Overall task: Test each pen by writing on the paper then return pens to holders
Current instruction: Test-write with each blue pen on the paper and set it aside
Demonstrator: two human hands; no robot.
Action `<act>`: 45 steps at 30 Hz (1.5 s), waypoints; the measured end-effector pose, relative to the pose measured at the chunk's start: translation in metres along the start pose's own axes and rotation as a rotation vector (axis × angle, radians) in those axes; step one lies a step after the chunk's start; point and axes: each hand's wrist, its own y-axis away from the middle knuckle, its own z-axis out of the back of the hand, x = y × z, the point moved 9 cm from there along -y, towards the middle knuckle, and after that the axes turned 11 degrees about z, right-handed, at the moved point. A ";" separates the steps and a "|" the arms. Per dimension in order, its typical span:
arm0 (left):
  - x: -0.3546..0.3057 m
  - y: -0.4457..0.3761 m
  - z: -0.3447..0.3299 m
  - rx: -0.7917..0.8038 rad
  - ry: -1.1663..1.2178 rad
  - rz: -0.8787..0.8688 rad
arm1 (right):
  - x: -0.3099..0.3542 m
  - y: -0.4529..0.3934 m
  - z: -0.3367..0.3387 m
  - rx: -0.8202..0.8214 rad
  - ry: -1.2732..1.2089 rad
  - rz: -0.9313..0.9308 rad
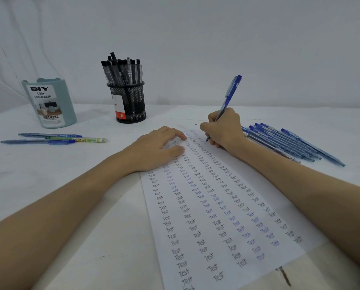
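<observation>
Blue pen (pixel 229 97) over paper (pixel 216 206), white table (pixel 80 164)

The white table (pixel 91 216) carries a paper (pixel 206 206), a mesh holder (pixel 131 105), a teal organizer (pixel 49 103), and loose pens left (pixel 53 138) and right (pixel 289 143).

White wall (pixel 216 38) filling the whole upper view, plain, lit evenly and softly. At far left, pale draped fabric (pixel 5 49) hanging in folds against it. White table (pixel 49 174) spreading across the lower view, faintly smudged; small dark tear or scuff (pixel 283 275) showing at its near edge.
</observation>
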 end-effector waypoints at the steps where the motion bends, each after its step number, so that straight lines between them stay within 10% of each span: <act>1: 0.000 0.001 0.000 0.003 0.003 0.002 | -0.001 0.000 0.000 0.001 0.007 -0.002; 26: 0.001 0.002 0.009 -0.081 -0.016 0.029 | -0.006 -0.005 0.022 0.012 -0.281 -0.185; 45: 0.000 0.005 0.012 -0.083 0.035 0.008 | 0.012 -0.007 0.014 0.234 0.269 0.031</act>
